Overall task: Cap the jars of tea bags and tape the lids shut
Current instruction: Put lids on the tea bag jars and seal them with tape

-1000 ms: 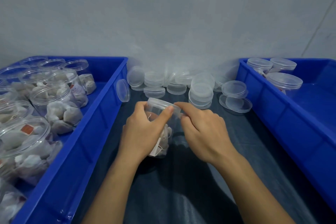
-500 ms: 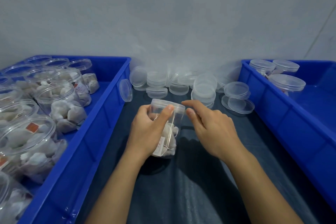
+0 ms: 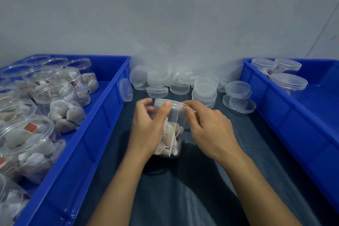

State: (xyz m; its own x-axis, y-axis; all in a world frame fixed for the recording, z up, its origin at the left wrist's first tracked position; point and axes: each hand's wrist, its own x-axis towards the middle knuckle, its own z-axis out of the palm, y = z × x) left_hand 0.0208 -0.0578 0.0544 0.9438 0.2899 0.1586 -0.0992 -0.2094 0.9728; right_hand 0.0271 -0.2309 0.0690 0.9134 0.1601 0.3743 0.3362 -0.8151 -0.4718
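Starting at my left, a blue plastic bin (image 3: 95, 121) holds clear, round, thread-necked jars (image 3: 60, 104) with no lids, each stuffed with soft, whitish tea bags (image 3: 67, 113). A few bags carry small red paper tags (image 3: 30, 127); the print on them is too small to read.

On the dark cloth-covered table (image 3: 183, 189) between the bins, my left hand (image 3: 148, 126) wraps the side of one clear jar (image 3: 169, 130), the thumb pressed on the edge of its lid (image 3: 170, 103) and the fingers curled round the far side. The jar stands upright on the table, about half full of crumpled tea bags with thin strings. Its lid is frosted, translucent plastic, flat and round, sitting on the jar's mouth. My right hand (image 3: 211, 126) pinches the lid's right rim, the thumb tip at the front and the fingers bent over the top edge.

Behind the jar, against the grey wall, lies a heap of spare lids (image 3: 205, 88), the same shallow discs, some stacked, some tilted, one leaning on the left bin's wall.

At my right, a second blue bin (image 3: 275, 108) holds three capped jars (image 3: 289, 81) in its far corner, standing close together. I can read no brand or writing anywhere.
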